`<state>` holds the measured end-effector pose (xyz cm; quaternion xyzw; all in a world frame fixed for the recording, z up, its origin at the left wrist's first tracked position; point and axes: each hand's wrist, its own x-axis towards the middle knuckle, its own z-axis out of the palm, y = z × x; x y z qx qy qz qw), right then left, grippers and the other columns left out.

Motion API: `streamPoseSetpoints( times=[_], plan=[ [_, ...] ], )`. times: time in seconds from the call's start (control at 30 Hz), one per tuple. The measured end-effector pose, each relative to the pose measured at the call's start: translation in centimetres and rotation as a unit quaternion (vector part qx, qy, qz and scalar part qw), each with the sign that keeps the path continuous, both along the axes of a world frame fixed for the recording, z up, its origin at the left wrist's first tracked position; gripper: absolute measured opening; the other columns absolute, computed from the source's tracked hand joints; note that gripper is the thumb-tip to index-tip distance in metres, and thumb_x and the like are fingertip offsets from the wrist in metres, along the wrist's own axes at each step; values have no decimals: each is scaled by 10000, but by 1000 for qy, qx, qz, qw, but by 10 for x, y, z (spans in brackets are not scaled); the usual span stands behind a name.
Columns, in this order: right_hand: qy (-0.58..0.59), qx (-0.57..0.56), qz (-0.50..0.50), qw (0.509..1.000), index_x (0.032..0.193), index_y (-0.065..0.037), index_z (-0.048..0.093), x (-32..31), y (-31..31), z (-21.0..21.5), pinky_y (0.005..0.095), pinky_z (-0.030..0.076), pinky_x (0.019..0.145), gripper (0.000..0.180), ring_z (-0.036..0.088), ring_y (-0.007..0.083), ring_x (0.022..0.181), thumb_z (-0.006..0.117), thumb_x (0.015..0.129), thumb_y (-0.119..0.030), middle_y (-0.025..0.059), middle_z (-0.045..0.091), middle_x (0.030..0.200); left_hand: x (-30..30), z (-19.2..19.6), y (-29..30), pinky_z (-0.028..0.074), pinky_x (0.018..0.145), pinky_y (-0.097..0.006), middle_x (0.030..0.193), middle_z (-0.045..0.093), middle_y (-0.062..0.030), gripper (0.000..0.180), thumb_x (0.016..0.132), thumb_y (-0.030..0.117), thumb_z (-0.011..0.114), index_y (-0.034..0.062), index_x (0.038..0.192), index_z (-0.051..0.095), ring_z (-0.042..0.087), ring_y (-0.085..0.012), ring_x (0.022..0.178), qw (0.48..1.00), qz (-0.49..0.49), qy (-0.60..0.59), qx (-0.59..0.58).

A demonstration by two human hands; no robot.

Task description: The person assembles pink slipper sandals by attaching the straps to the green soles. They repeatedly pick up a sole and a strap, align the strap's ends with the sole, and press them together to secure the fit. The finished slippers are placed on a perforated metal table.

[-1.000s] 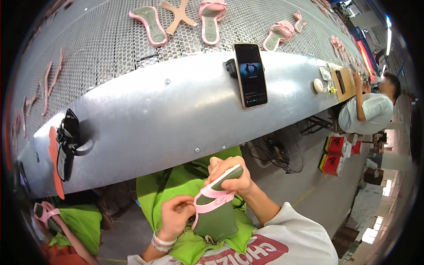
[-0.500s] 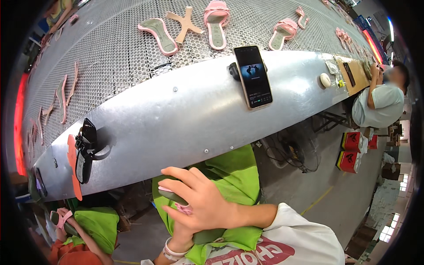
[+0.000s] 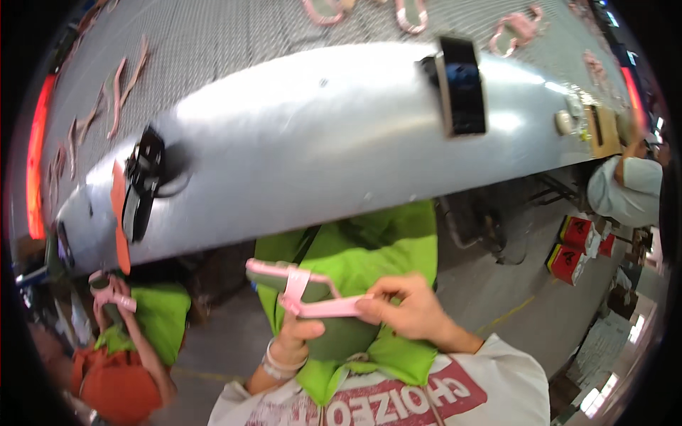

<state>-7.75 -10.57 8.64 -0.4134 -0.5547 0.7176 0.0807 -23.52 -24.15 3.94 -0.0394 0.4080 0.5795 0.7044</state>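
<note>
A pink sandal (image 3: 325, 280) with a grey-green insole is held over my lap, above a bright green apron. My left hand (image 3: 297, 334) grips it from below, thumb showing, with most fingers hidden by the sandal. A pink strap (image 3: 330, 307) stretches out sideways from the sandal. Its free end is pinched between the thumb and fingers of my right hand (image 3: 408, 305).
Before me runs a metal ledge (image 3: 284, 163) carrying a black strappy sandal (image 3: 144, 184), an orange flat piece (image 3: 119, 220) and a propped phone (image 3: 462, 89). Pink sandal parts lie on the mesh surface (image 3: 213, 64) beyond. Co-workers sit left and right; red boxes (image 3: 567, 263) stand on the floor.
My right hand has moved off the top of the sandal to the right and now pulls the strap out sideways. The view has shifted, so the ledge appears higher.
</note>
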Motion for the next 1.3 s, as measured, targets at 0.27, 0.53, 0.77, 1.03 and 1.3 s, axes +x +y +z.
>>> streamPoseSetpoints(
  times=[0.27,0.53,0.77,1.03,1.3],
  plan=[
    [39,55,60,996,786,37,668,-11,6,-11,255,416,487,193,543,99,512,733,821,-141,72,607,580,7,-22,8,440,783,-281,1030,505,-88,738,575,263,802,-19,1168,464,525,-178,923,977,72,-80,183],
    [124,-14,126,984,1104,12,620,-28,28,-38,311,486,773,584,612,176,883,851,687,-327,76,636,910,1,-44,11,408,1018,-410,1241,502,-148,950,527,293,904,36,1314,437,498,-304,1181,968,-26,-125,217],
    [130,119,97,980,1081,42,620,-12,9,-34,351,464,814,581,619,252,872,836,681,-319,141,654,951,-20,-65,-13,318,1094,-395,1401,413,-174,1066,666,254,848,21,1474,192,428,-290,1293,956,-206,38,206],
    [59,258,110,958,1211,59,532,-6,4,-7,394,378,911,599,560,319,1033,749,768,-282,203,586,1137,13,6,14,331,1053,-368,1350,380,-164,877,818,166,642,-44,1442,64,416,-226,1235,951,6,285,123],
    [61,214,108,969,1257,76,488,12,5,-12,397,363,919,540,529,343,1050,631,856,-256,217,561,1182,27,-13,14,382,1000,-366,1305,416,-162,885,812,264,696,-64,1409,131,457,-230,1175,940,37,304,148]
  ],
)
